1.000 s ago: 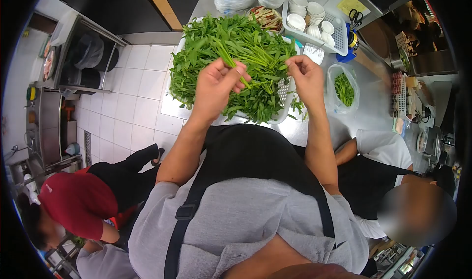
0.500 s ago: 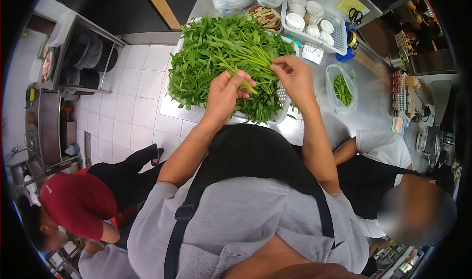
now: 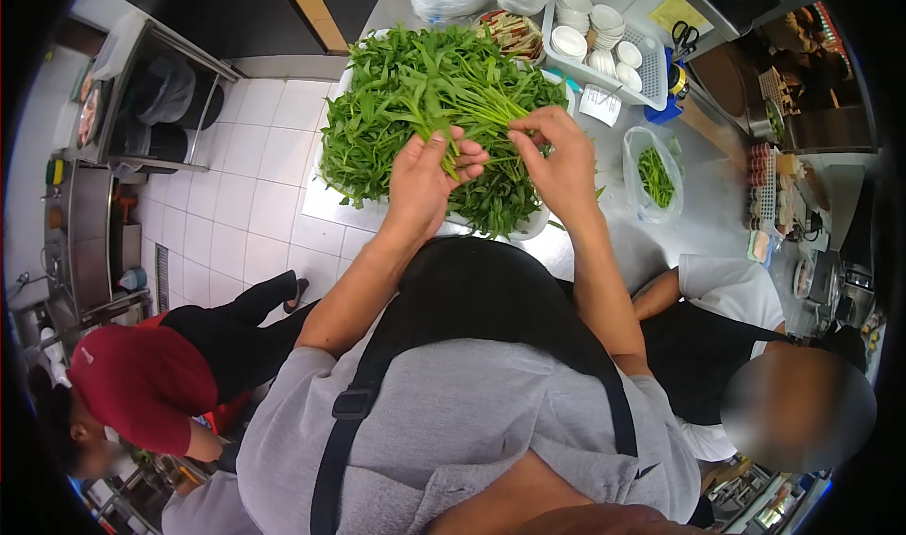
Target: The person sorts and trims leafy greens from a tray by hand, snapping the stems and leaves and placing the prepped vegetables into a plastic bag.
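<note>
Left hand (image 3: 425, 178) now, and I've got a few leafy stems (image 3: 431, 120) pinched between thumb and fingers, right over the heap of greens (image 3: 373, 139) in the white basket (image 3: 539, 224). My right hand (image 3: 563, 162) is beside the stalk ends, thumb and forefinger close, whether on one I can't tell. They should be light, snappy, easily bruised at the leaf, so the firm stalk looks the place to grip!
</note>
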`<action>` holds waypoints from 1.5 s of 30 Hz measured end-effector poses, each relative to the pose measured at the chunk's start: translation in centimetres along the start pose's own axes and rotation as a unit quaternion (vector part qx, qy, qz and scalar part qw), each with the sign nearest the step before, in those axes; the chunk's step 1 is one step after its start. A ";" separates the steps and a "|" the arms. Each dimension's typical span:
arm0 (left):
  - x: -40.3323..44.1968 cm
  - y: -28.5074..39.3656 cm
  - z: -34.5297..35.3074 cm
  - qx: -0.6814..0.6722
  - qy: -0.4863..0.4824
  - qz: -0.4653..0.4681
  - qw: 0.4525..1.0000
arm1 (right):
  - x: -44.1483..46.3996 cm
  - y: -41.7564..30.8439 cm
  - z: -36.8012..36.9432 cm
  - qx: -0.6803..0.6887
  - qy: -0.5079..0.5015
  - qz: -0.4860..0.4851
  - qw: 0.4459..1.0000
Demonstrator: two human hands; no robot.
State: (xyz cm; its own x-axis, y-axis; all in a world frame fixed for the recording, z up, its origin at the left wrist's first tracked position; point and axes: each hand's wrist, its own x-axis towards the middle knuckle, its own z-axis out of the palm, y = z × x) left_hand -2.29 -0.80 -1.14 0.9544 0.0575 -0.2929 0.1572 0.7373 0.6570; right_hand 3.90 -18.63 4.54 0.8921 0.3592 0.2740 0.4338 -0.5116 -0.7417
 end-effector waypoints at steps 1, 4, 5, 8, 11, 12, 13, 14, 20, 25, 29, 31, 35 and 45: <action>-0.1 0.3 -0.2 -0.007 0.006 0.007 1.000 | 0.5 0.9 0.4 -0.019 0.005 0.007 1.000; -0.5 1.4 0.5 -0.022 0.042 0.027 0.999 | 1.1 2.5 1.3 -0.051 0.016 0.025 0.998; -0.4 1.6 0.4 -0.025 0.035 0.034 0.998 | 1.4 2.8 1.5 -0.053 0.023 0.033 0.998; -0.8 1.8 -0.5 -0.040 0.023 0.048 0.998 | 1.3 3.7 1.1 0.094 0.080 0.114 0.986; -0.6 1.3 -1.0 -0.062 0.000 0.037 0.997 | 1.2 1.9 -0.3 0.201 0.135 0.141 0.960; -0.4 0.9 -0.9 -0.072 -0.004 0.026 0.997 | 1.0 1.6 -0.5 0.185 0.129 0.132 0.965; -0.4 0.7 -0.7 -0.081 -0.007 0.015 0.997 | 0.6 1.1 -0.4 0.158 0.098 0.098 0.978; -0.4 0.4 -0.1 -0.039 -0.009 0.019 0.999 | 0.1 0.4 0.1 0.132 0.067 0.064 0.987; 0.1 -0.6 0.1 0.017 0.027 0.054 0.998 | 1.1 0.7 0.8 -0.006 0.048 0.026 0.999; -0.1 1.0 0.9 -0.008 0.036 0.060 0.997 | 2.4 3.7 1.0 -0.037 0.052 0.050 0.997; -0.2 1.1 1.3 -0.019 0.056 0.071 0.996 | 1.7 1.7 0.2 0.048 0.105 0.091 0.989; -0.1 0.8 1.6 0.004 0.038 0.066 0.997 | 0.8 0.2 0.4 0.070 0.064 0.069 0.993; 0.6 0.1 1.2 0.038 0.008 0.050 0.998 | -0.1 -1.5 0.5 0.043 -0.029 0.002 0.999; -0.1 2.1 1.7 0.006 0.029 0.089 0.996 | 2.0 5.8 -0.6 0.100 0.057 0.160 0.980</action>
State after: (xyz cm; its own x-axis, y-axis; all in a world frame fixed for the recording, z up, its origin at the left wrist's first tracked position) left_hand -1.65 -0.34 1.46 0.9513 0.2256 -0.2103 -0.0101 0.7043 0.7098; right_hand 8.27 -21.36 1.19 0.9918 0.1090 0.0661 0.1060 -0.4168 -0.9028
